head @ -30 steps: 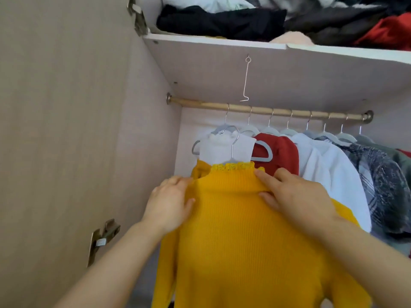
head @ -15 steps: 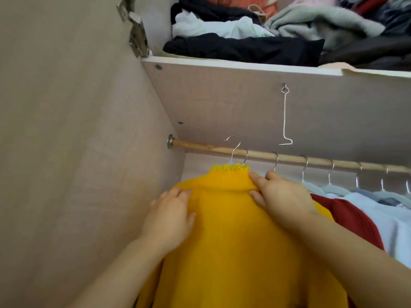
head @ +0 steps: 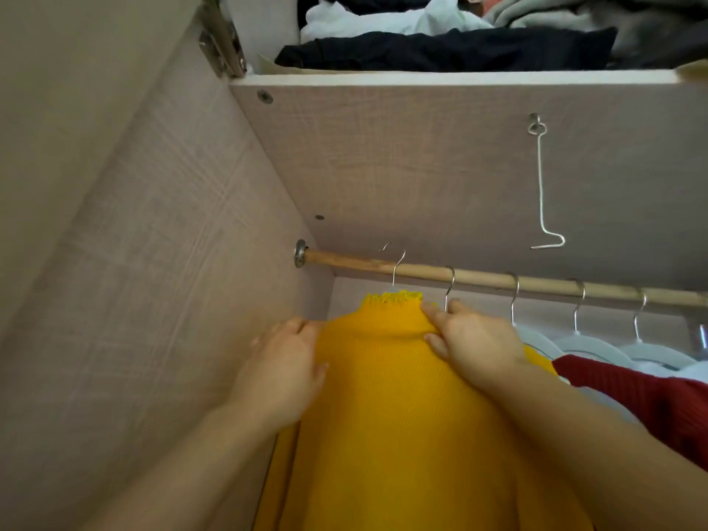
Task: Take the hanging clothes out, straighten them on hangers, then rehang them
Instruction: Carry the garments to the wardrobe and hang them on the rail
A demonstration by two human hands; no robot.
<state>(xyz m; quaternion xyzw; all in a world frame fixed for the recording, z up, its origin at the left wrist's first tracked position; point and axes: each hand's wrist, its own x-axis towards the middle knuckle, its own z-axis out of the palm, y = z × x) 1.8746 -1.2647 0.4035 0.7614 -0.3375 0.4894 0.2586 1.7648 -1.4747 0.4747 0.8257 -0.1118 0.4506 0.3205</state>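
The wardrobe's side wall [head: 172, 300] fills the left of the view, and the underside of a shelf [head: 421, 166] spans the top. On the shelf lie folded clothes, a black garment [head: 440, 51] at the front and a white one [head: 383, 21] behind it. The yellow sweater [head: 402, 415] hangs in the lower middle, close to the side wall, with its frilled collar just under the wooden rail [head: 479, 279]. The left hand [head: 283, 373], somewhat blurred, grips the sweater's left shoulder with its fingers curled over the edge and its thumb on the front. The right hand [head: 479, 343] holds the other shoulder, with fingers laid along the base of the collar and the thumb pressed into the knit below.

To the right hangs a red garment [head: 651, 400], below a row of white hangers [head: 597, 344] hooked on the rail. The sweater's own hanger hook [head: 397, 268] rises from the collar and crosses the rail; whether it rests on the rail cannot be told. A bent wire hook [head: 542, 193] dangles from the shelf's underside. A metal hinge [head: 222, 44] sits at the top left.
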